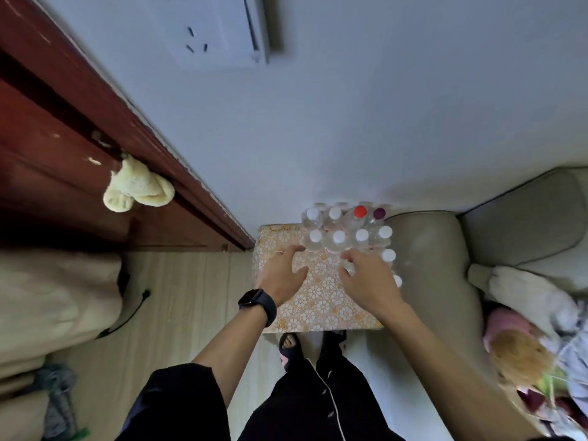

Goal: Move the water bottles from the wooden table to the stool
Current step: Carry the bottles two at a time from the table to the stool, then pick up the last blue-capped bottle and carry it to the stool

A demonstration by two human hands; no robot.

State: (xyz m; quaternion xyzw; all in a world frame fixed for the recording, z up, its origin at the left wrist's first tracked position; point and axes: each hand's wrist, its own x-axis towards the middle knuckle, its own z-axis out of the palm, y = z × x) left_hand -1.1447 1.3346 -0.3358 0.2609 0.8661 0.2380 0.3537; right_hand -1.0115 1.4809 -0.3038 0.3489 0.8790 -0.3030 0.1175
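Right grip (366, 281) clamps a water bottle (349, 268) among the bottles (339, 237) crowded on the floral-covered stool (318, 299); left grip (281, 275) spreads open beside them. Move appears well advanced; wooden surface unseen.

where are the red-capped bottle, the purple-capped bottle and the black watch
red-capped bottle (360, 211): head view, on its red cap
purple-capped bottle (379, 213): head view, on its purple cap
black watch (253, 301): head view, on its face, left wrist
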